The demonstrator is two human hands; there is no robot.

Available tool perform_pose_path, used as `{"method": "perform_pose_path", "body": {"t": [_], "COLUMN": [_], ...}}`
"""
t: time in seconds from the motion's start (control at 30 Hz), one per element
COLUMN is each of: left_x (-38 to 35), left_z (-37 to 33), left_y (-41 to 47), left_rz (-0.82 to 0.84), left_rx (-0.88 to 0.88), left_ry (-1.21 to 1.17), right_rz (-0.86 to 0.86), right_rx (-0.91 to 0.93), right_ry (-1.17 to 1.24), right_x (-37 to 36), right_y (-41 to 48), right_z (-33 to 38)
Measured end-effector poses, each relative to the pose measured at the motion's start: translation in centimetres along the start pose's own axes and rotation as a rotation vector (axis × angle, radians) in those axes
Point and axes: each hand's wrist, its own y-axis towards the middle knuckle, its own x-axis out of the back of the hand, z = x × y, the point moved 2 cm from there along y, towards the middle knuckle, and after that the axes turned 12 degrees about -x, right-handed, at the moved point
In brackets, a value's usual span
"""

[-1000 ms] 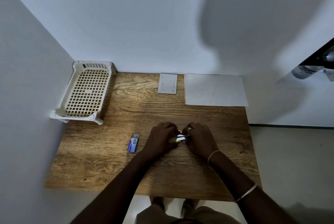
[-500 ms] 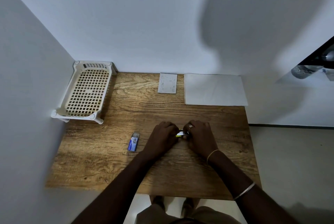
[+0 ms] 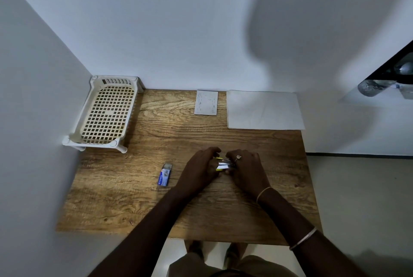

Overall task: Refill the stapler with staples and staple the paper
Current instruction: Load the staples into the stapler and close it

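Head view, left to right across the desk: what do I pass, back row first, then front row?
Back row: plastic basket → small card → paper. Front row: staple box → left hand → stapler → right hand.

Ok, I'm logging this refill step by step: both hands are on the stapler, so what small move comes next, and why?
Probably the left hand should let go and reach for the blue staple box lying beside it, while the right hand holds the stapler: it looks parted open between them, and no loaded staples show.
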Motion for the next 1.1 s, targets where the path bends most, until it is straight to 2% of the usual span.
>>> {"method": "perform_pose_path", "body": {"t": [0.9, 1.1], "left_x": [-0.42, 0.42], "left_z": [0.88, 0.71], "left_y": [-0.36, -0.22], "left_rz": [0.041, 0.032], "left_rx": [-0.030, -0.074], "left_ry": [0.053, 0.018], "right_rz": [0.073, 0.055], "right_rx": [-0.009, 0.041], "right_ry": [0.015, 0.109], "right_x": [-0.92, -0.18], "right_y": [0.19, 0.58], "right_z": [-0.77, -0.69]}}
